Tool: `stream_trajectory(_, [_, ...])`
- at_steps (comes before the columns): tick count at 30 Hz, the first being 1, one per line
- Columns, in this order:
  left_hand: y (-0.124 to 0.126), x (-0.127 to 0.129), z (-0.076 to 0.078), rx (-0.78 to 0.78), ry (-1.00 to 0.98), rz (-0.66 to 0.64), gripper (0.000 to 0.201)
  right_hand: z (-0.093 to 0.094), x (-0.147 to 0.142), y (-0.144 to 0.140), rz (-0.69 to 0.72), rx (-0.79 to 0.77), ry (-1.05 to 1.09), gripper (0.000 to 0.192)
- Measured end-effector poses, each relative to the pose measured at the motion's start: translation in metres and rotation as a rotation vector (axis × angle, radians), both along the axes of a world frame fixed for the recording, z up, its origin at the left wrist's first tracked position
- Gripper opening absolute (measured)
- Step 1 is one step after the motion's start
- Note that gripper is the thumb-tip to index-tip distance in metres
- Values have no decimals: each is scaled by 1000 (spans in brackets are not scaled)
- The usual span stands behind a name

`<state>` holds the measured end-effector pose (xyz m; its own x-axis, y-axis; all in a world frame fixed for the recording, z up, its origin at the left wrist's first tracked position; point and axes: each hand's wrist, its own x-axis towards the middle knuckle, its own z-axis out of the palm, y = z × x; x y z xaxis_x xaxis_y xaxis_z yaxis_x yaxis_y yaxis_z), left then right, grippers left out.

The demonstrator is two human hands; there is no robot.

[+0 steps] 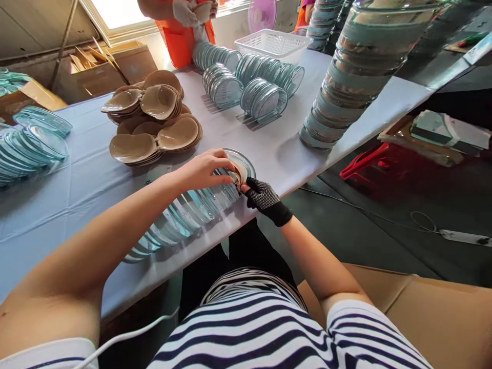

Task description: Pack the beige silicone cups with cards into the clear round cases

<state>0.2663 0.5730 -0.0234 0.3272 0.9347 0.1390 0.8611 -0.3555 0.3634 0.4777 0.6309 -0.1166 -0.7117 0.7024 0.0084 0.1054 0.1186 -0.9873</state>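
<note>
A row of clear blue-green glass plates [184,215] lies on its side along the table's near edge. My left hand [205,168] rests bare on the top of the front plate [246,163], fingers curled over its rim. My right hand [263,197], in a black dotted glove, pinches a small beige piece [241,175] against that front plate from the right. Whether the beige piece is stuck to the glass cannot be told.
Piles of beige oval pieces [154,120] lie mid-table. More rows of glass plates [249,82] and a tall stack [346,77] stand farther right, others at the left [31,143]. A white basket [272,43] and a person in orange [184,25] are beyond. A cardboard box [423,307] sits by my right.
</note>
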Motion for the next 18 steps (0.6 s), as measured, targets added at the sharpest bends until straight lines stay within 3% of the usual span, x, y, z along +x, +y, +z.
stream_trajectory(4, [1, 2, 3, -33, -68, -80, 28, 11, 0, 1, 4, -112, 141, 31])
stream_trajectory(10, [1, 2, 1, 11, -60, -122, 23, 18, -15, -4, -199, 338, -40, 24])
stream_trajectory(14, [-4, 3, 0, 64, -18, -105, 23, 22, -18, -4, -285, 418, -201, 18])
stream_trajectory(16, [-6, 2, 0, 87, 26, -75, 23, 23, -11, 0, -161, 360, -197, 22])
stream_trajectory(18, [-6, 1, 1, 98, 45, -3, 33, 25, -1, 6, 88, 222, -166, 32])
